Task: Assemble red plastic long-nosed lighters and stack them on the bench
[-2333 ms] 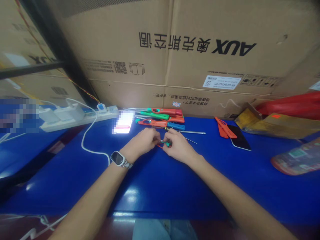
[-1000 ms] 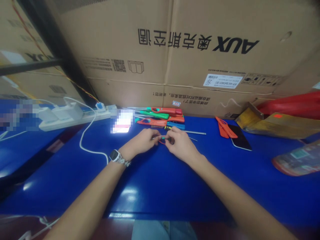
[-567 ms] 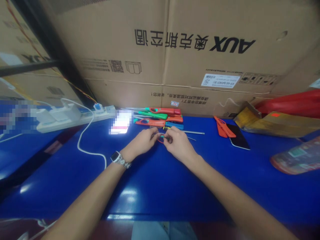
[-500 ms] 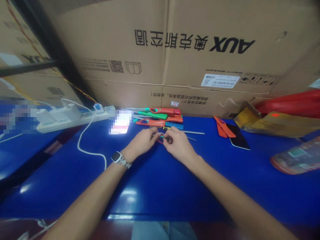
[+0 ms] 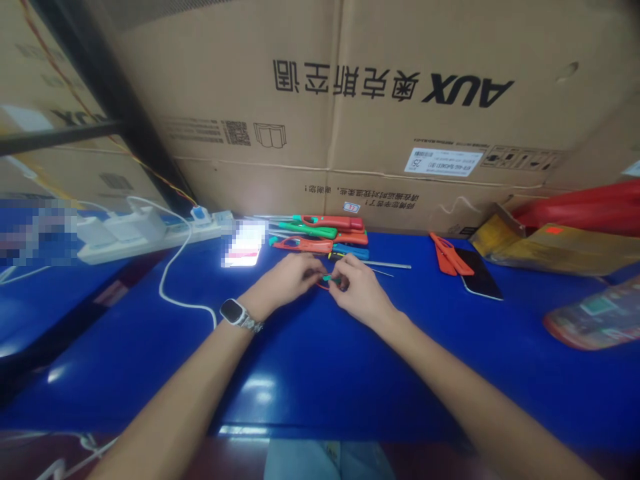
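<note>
My left hand (image 5: 295, 275), with a watch on its wrist, and my right hand (image 5: 359, 287) meet above the blue table, fingers closed in pinches. Between the fingertips shows a small green part (image 5: 327, 277), its right end inside my right fingers. What my left fingertips pinch is mostly hidden. A thin red curved strand or edge (image 5: 323, 287) shows just below. Behind my hands lie several long-nosed lighters (image 5: 333, 222) in red, green, orange and blue. Close behind my right hand are a screwdriver with a yellow-black handle (image 5: 336, 256) and a thin metal rod (image 5: 384, 273).
Orange shell pieces (image 5: 447, 255) rest partly on a dark phone (image 5: 480, 277) at right, near an opened carton (image 5: 550, 247) and a clear container (image 5: 595, 313). Left are a lit phone (image 5: 245, 244), a power strip (image 5: 145, 240) and a white cable (image 5: 163, 280). A large cardboard box (image 5: 375, 133) stands behind.
The green part shows more plainly between my fingertips, and a whitish strand seen there before is no longer visible. My fingers have shifted slightly; the whole view has moved a little.
</note>
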Motion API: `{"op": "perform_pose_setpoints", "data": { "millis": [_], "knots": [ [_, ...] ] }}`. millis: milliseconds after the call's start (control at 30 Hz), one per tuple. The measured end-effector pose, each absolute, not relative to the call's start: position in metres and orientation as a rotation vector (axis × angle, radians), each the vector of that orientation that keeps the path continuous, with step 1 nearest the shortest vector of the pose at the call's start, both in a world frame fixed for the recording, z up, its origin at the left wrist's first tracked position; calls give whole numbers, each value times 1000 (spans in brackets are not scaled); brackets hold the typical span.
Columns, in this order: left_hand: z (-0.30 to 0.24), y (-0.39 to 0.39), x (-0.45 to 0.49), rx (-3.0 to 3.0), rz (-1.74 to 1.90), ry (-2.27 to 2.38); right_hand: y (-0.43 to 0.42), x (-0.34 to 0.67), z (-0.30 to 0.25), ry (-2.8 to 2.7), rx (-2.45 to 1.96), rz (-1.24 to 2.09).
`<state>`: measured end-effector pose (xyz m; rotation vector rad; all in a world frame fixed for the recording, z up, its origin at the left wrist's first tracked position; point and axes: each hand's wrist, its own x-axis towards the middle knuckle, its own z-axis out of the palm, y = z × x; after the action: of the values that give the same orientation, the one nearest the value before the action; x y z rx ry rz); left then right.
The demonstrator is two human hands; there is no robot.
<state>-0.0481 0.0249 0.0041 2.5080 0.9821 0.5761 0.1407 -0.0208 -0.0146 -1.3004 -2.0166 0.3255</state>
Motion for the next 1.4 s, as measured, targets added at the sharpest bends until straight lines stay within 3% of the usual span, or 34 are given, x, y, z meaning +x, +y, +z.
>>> {"op": "perform_pose_setpoints", "data": {
  "millis": [667, 1400],
  "knots": [
    [-4, 24, -41, 2440, 559, 1201, -25, 131, -5, -2098, -1610, 170],
    [2, 18, -39, 2361, 526, 1254, -25, 132, -8, -2063, -1554, 200]
  ]
}}
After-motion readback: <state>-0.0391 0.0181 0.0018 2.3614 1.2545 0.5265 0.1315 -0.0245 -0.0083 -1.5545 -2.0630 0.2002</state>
